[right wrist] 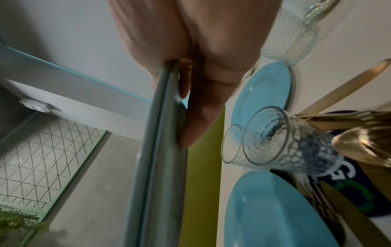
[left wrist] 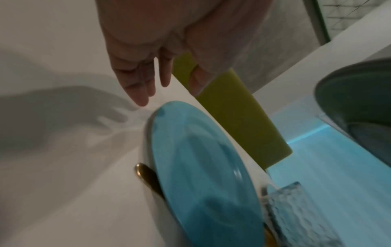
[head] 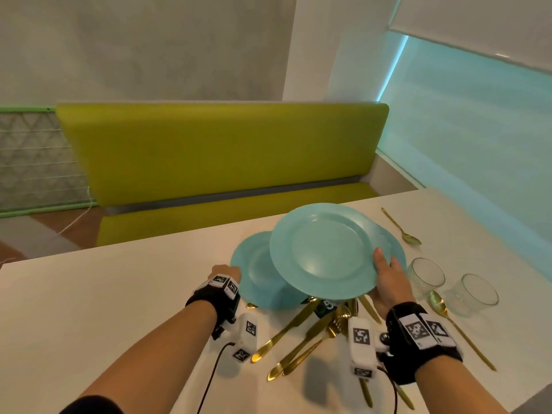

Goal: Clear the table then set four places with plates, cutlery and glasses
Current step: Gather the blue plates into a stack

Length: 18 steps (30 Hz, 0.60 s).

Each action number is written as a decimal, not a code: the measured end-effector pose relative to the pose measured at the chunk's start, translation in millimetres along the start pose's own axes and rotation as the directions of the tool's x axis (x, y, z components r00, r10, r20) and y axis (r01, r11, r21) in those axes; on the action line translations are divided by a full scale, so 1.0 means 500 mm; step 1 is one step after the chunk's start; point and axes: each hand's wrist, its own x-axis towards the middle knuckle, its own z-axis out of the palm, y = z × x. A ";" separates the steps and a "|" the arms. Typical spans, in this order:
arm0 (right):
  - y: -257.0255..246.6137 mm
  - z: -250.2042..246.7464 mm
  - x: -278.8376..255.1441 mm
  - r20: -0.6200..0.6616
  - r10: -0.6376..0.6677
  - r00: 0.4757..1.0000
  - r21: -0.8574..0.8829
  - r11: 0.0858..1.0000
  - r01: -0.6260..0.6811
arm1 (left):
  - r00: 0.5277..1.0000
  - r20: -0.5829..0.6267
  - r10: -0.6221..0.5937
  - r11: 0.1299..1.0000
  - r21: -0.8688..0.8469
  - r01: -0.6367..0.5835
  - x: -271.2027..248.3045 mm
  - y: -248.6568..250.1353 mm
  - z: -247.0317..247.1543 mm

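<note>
My right hand grips a turquoise plate by its right rim and holds it tilted above the white table. The thumb lies on top and the fingers press underneath the plate's edge. A second turquoise plate lies flat on the table below it, and a third shows behind at the right. My left hand hovers at the second plate's left rim with fingers straight, holding nothing and just short of the plate.
Gold knives and forks lie piled under the plates over a dark blue packet. Two empty glasses stand at the right, others lie tipped. Gold spoons lie nearby. A green bench is beyond.
</note>
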 end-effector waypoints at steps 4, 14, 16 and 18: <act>-0.012 0.000 0.023 0.027 -0.013 1.000 -0.016 1.000 0.014 | 0.994 0.113 -0.008 0.999 0.045 0.003 0.021 -0.017 0.014; 0.006 0.031 0.037 0.014 0.020 1.000 -0.121 0.992 -0.018 | 1.000 0.027 0.015 0.988 -0.152 -0.010 0.004 0.021 -0.002; 0.008 0.046 0.036 0.016 0.016 1.000 -0.147 0.989 -0.013 | 0.998 -0.051 0.048 0.984 -0.168 -0.056 -0.006 0.030 -0.018; 0.012 0.063 0.033 0.029 0.024 0.999 -0.151 0.988 -0.020 | 0.991 -0.108 0.083 0.973 -0.208 -0.104 -0.008 0.035 -0.033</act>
